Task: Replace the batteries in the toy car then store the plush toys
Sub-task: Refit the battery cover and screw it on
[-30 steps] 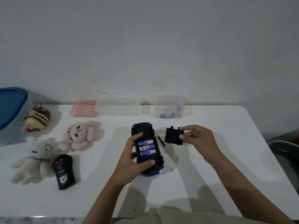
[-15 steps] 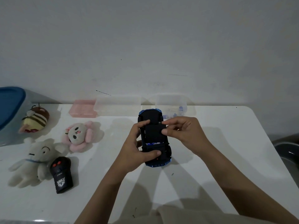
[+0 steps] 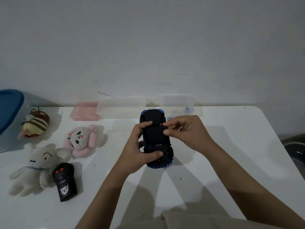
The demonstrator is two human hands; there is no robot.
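Observation:
The blue toy car (image 3: 156,138) is held upside down over the middle of the white table (image 3: 231,146), its black underside facing up. My left hand (image 3: 138,149) grips it from the left, thumb across the rear. My right hand (image 3: 183,129) presses its fingertips on the black battery cover, which lies over the compartment; no batteries show. Three plush toys lie at the left: a striped bee (image 3: 34,124), a pink-and-white bunny (image 3: 82,139) and a white one (image 3: 36,169).
A black remote control (image 3: 65,181) lies beside the white plush. A blue-lidded bin (image 3: 9,113) stands at the far left. A pink box (image 3: 85,111) and two clear boxes (image 3: 121,107) (image 3: 179,104) line the wall. A metal basin (image 3: 295,151) sits off the right edge.
My right hand brought the black cover over from the right and set it on the car's underside, hiding the batteries. The car has risen slightly toward the far side.

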